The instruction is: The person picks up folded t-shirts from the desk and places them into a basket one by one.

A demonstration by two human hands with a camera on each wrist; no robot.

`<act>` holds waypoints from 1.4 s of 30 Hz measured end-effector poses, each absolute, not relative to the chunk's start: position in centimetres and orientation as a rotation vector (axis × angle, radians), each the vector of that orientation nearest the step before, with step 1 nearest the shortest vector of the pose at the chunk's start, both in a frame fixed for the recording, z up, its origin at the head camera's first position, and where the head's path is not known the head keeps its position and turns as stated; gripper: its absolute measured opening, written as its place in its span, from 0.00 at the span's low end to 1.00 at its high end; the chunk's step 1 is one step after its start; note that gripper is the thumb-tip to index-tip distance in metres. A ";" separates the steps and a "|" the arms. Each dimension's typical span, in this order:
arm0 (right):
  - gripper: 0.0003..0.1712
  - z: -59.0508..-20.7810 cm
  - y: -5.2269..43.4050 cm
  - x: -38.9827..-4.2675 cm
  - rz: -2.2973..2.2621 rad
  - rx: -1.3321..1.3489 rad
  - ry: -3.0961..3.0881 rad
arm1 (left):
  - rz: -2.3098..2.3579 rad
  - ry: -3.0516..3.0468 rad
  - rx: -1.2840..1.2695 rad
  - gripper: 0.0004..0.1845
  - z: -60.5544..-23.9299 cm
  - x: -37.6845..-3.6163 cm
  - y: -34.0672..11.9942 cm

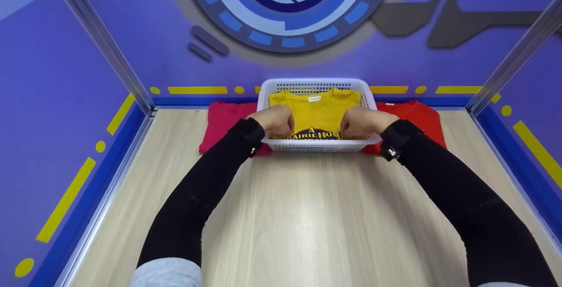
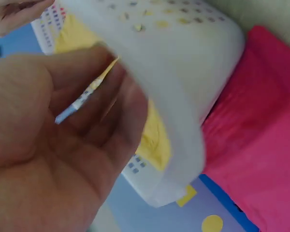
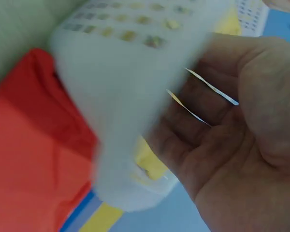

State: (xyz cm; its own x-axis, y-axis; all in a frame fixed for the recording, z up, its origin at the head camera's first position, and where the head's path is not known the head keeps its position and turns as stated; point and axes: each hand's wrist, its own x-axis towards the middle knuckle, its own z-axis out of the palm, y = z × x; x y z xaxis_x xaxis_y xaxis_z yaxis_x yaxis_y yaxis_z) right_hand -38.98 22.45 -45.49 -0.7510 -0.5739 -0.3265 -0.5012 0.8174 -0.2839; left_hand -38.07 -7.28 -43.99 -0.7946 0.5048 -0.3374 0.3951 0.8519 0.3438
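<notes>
A folded yellow T-shirt (image 1: 314,111) with a dark printed oval lies inside a white perforated plastic basket (image 1: 316,147), collar toward the back wall. My left hand (image 1: 277,119) reaches over the basket's left side, thumb and fingers curled together, gripping the shirt near its left front. On the opposite side my right hand (image 1: 359,121) grips the shirt's right front in the same way. Both wrist views show bent fingers dipping past the basket rim (image 2: 176,111), which hides the fingertips. Yellow cloth (image 3: 151,162) shows behind the right hand's fingers.
A folded pink-red garment (image 1: 224,122) lies left of the basket and a folded red garment (image 1: 423,122) lies right of it. The basket stands at the back of the wooden table (image 1: 316,217), close to the blue-purple back wall (image 1: 246,72). Side walls flank the table.
</notes>
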 end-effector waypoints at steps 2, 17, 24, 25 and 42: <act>0.10 -46.2 22.5 -38.8 -0.218 -0.793 2.579 | 0.324 2.583 0.664 0.08 -44.5 -37.9 -7.1; 0.09 -47.1 22.3 -38.0 -0.216 -0.646 2.586 | 0.267 2.617 0.663 0.07 -46.1 -37.8 -6.9; 0.11 -45.5 23.0 -36.5 -0.453 -0.777 2.727 | 0.565 2.746 0.741 0.07 -43.9 -36.7 -6.1; 0.12 -45.1 23.1 -36.3 -0.491 -0.787 2.739 | 0.604 2.763 0.763 0.08 -43.5 -36.4 -6.0; 0.06 -46.2 23.6 -28.0 -0.771 -0.985 2.804 | 0.879 2.882 1.054 0.12 -46.0 -27.3 -5.6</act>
State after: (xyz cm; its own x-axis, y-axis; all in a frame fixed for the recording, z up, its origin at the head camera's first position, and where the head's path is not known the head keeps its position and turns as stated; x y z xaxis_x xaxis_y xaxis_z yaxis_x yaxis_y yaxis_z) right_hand -28.00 23.58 -46.16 -0.7918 -0.6031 0.0966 -0.5676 0.6683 -0.4808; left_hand -27.32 -5.60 -46.04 -0.7806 0.5823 0.2270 0.6099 0.6304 0.4803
